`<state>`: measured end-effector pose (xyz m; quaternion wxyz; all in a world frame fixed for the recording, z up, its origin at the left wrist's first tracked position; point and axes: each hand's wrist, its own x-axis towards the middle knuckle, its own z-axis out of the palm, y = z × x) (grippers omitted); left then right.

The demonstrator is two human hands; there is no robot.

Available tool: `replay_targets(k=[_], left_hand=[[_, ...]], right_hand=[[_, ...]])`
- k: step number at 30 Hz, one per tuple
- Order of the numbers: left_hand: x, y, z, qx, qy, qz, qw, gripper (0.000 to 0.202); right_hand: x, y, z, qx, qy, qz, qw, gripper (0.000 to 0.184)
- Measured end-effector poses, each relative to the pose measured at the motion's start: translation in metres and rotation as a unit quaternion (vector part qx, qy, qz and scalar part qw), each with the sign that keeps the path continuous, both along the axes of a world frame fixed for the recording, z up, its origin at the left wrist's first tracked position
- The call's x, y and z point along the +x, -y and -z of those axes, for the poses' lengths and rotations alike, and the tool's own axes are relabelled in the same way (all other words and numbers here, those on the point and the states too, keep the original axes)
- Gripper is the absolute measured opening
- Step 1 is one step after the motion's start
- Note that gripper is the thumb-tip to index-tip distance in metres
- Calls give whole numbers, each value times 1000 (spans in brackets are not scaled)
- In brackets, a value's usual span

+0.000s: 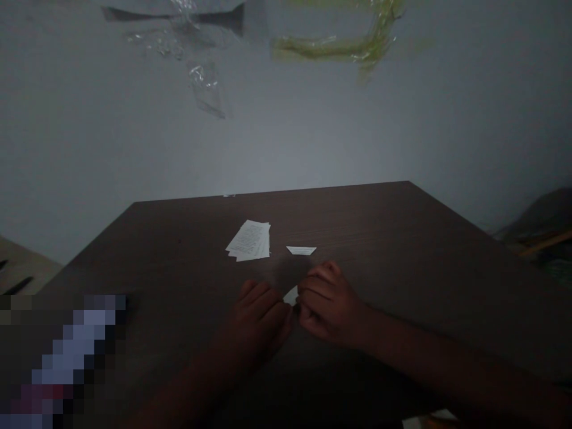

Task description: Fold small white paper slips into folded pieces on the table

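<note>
Between my two hands, low over the table, is a small piece of white paper, mostly hidden by the fingers. My left hand is closed on its left side, fingers curled. Closed round the right side, my right hand has its fingertips pressed together near the left hand's. Just beyond them lies a small folded paper boat shape with printed lines, flat on the wood. To its left, a fanned stack of printed paper sheets rests on the table.
The dark brown wooden table reaches back to a grey wall with clear and yellow tape on it. A tiny pale scrap lies at the back edge. A blurred-out pixelated object is at the lower left.
</note>
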<state>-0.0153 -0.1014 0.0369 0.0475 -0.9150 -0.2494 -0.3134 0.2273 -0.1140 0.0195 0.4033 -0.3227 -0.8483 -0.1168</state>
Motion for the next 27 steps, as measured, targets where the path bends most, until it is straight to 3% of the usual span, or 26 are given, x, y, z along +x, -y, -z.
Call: replay_targets(k=[7,18,27], left_hand=[[-14,-11,9,-9,57,-12,998,24],[-3,-3,9,-44,-13,-38,998,24],[-2,0,10,-27,-15,-18,999,26]], right_hand=[[24,-25,5,-2,-28,65,998,21],[2,-2,-3,-7,4,-25,1000,10],[-2,-3,1,-5,15,-1,1000,14]])
